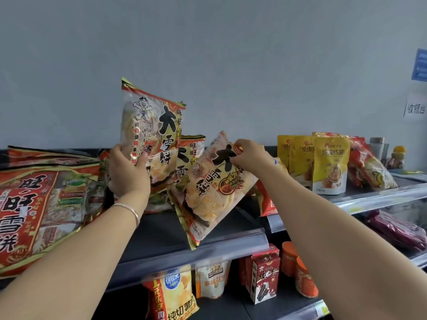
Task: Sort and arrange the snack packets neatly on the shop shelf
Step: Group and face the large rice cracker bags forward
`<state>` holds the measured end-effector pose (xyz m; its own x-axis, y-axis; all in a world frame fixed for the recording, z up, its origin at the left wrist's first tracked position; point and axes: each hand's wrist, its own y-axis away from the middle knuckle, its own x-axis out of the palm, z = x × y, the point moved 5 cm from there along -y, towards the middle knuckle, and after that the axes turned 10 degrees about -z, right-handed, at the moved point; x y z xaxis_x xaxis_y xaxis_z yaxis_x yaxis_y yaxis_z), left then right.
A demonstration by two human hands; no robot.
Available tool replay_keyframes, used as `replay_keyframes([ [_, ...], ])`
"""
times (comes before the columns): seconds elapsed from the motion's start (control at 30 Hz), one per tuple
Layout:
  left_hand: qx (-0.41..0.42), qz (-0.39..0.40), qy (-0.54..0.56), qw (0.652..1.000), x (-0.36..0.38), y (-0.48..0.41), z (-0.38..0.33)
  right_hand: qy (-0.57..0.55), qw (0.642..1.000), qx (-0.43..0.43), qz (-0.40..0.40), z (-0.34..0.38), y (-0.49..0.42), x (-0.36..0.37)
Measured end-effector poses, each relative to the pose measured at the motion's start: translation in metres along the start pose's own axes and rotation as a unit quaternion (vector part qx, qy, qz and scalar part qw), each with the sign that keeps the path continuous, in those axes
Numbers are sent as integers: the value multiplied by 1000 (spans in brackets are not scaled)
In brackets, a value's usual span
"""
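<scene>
My left hand point(128, 173) grips the lower edge of an upright rice cracker packet point(152, 125) and holds it above the top shelf point(191, 250). My right hand point(250, 155) pinches the upper corner of a second rice cracker packet point(208, 199), which leans tilted to the right with its bottom corner over the shelf's front edge. A third packet of the same kind point(187, 158) stands behind and between them, partly hidden. Large red rice cracker bags point(34, 204) lie flat on the shelf at the left.
Yellow walnut pouches point(328, 162) stand on the right-hand shelf section, with red packets point(367, 165) beside them. The lower shelf holds a potato chip bag point(175, 294), a peanut pouch point(212, 280), a dark red box point(264, 278) and red tubs point(302, 276). A grey wall is behind.
</scene>
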<state>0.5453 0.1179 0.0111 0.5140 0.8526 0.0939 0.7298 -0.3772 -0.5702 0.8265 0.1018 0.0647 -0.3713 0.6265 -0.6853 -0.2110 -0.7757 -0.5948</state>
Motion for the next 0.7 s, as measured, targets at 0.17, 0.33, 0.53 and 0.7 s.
replay_keyframes([
  [0.17, 27, 16, -35, 999, 12, 12, -11, -2, 996, -91, -14, -4, -16, -19],
  [0.33, -16, 101, 11, 995, 34, 31, -1, -28, 987, -146, -67, -4, -20, -27],
  [0.53, -93, 109, 41, 989, 33, 48, 24, -61, 982, -154, -88, -4, -26, -16],
  [0.7, -166, 154, 93, 970, 37, 41, 52, -170, 971, -110, -124, 7, -39, 3],
])
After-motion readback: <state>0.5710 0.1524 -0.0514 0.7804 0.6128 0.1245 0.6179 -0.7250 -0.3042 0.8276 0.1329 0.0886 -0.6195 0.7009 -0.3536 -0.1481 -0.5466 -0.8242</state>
